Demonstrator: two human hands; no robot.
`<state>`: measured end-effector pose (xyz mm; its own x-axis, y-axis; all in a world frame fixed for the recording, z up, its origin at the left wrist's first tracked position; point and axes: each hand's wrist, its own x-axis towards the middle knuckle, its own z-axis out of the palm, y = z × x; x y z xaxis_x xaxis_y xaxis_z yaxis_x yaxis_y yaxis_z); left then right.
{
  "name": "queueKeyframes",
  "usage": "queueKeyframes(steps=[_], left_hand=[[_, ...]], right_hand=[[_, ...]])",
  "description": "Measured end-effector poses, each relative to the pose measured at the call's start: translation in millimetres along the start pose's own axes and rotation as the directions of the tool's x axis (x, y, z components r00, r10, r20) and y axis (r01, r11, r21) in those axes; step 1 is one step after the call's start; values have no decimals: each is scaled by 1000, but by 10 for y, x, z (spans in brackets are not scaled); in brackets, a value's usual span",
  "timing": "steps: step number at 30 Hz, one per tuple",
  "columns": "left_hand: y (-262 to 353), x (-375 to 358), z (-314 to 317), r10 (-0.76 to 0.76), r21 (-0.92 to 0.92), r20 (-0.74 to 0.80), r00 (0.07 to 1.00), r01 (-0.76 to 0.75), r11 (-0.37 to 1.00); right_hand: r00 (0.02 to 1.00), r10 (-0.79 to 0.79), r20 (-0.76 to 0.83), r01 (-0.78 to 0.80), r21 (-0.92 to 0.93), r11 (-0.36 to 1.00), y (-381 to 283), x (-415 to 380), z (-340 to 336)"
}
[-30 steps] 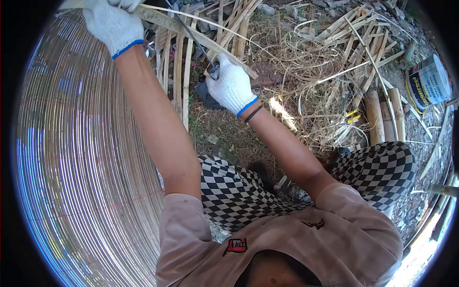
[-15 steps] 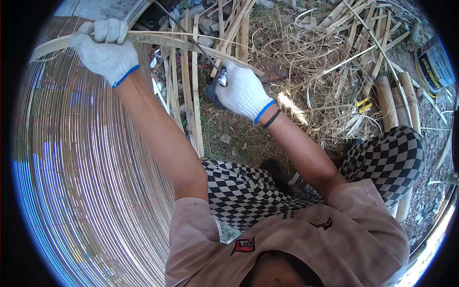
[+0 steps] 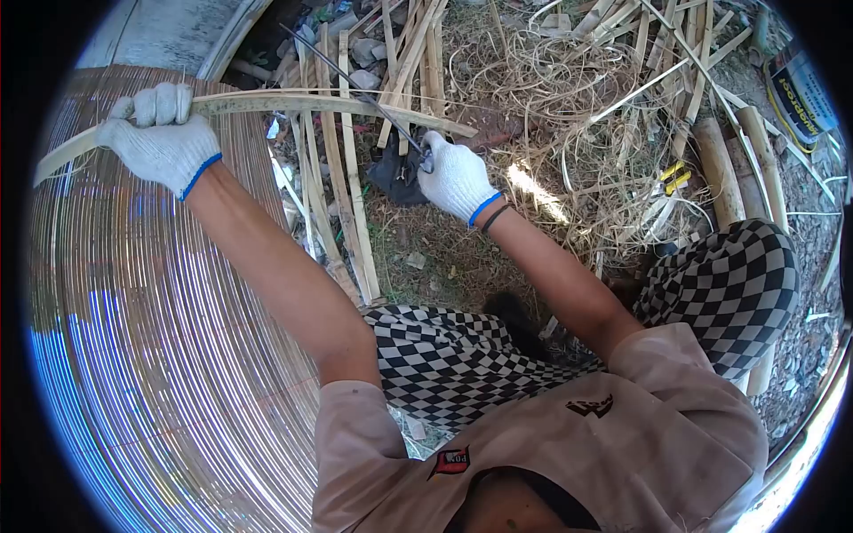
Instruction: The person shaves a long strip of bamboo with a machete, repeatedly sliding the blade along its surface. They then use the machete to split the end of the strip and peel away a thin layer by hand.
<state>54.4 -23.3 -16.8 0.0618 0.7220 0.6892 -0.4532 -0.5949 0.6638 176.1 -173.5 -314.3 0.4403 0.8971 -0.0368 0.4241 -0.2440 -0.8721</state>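
My left hand, in a white knitted glove with a blue cuff, is closed around a long, curved bamboo strip. The strip runs from the left edge of the view across to the right hand. My right hand, gloved alike, is closed on the handle of a long, thin-bladed knife. Its dark blade slants up and left, crossing the strip. Along the strip's upper edge a thin sliver stands slightly apart. The strip's right end lies just above my right hand. Beside that hand is a dark cloth.
A large mat of thin slats spreads along the left. Cut bamboo slats lie on the ground ahead. Curly shavings, a yellow-handled tool, bamboo poles and a labelled bucket are to the right.
My left hand has shifted left and slightly down with the bamboo strip. The right hand and knife have moved slightly down and right, showing more of the dark cloth.
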Motion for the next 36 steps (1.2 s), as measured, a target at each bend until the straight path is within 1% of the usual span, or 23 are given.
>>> queueKeyframes(steps=[2,3,4,5,7,8,9,10,11,13,15,16,17,19,22,23,24,25,29,30,33,34,36], left_hand=[[7,21,-19,13,35,-24,1000,-13,999],[16,41,-47,15,22,-12,1000,-15,1000],[2,37,-98,18,6,4,1000,-18,1000],[-25,41,-89,20,-19,21,1000,-20,1000],[27,-79,233,42,-13,-18,999,-42,999],[48,-155,323,38,-3,-52,998,-38,999],[44,-162,324,43,26,-68,997,-41,999],[34,-138,344,53,51,-89,995,-49,998],[28,-108,320,70,86,-95,993,-62,994],[19,-34,234,76,83,-78,994,-70,994],[37,19,176,73,57,-54,996,-70,996],[32,59,124,77,99,-42,996,-72,992],[0,76,77,66,121,-56,996,-59,991],[-10,102,0,78,160,-80,994,-65,985],[13,59,132,75,147,-106,992,-59,987],[-1,49,150,76,143,-110,991,-60,988],[-19,56,174,76,137,-120,990,-59,989],[-14,59,156,79,145,-122,989,-61,988],[-33,69,60,87,186,-180,980,-53,981],[-42,84,9,86,180,-189,978,-52,982],[-75,99,-69,78,140,-209,975,-49,989],[-75,77,-63,75,118,-205,976,-51,992],[-108,26,-49,83,117,-205,975,-60,991]], right_hand=[[989,141,-40,-141,-5,990,291,60,219],[985,163,-62,-164,-24,986,770,209,435],[945,308,109,-313,33,949,988,286,394],[851,390,351,-426,28,904,1257,431,409],[907,305,289,-258,-190,947,1232,300,319],[950,249,188,-237,-86,968,1029,113,192],[909,358,213,-389,124,913,688,-24,16],[934,319,158,-338,110,935,620,5,52],[975,207,83,-218,150,964,416,-15,44],[999,4,50,-10,119,993,77,-17,-121],[1000,20,16,-20,42,999,114,66,-47],[1000,26,2,-26,7,1000,186,126,47],[993,98,-60,-97,14,995,398,179,196],[932,304,198,-349,259,901,781,321,219],[914,282,291,-344,194,919,535,216,-184],[938,229,262,-274,149,950,473,212,-149],[991,79,111,-94,139,986,422,189,-72],[996,-85,-33,88,116,989,379,130,60],[972,235,27,-237,126,963,651,124,329],[973,228,32,-230,146,962,700,126,299],[978,117,175,-113,-32,993,702,189,238],[966,184,179,-205,106,973,651,193,211],[989,119,90,-122,28,992,492,96,114]])
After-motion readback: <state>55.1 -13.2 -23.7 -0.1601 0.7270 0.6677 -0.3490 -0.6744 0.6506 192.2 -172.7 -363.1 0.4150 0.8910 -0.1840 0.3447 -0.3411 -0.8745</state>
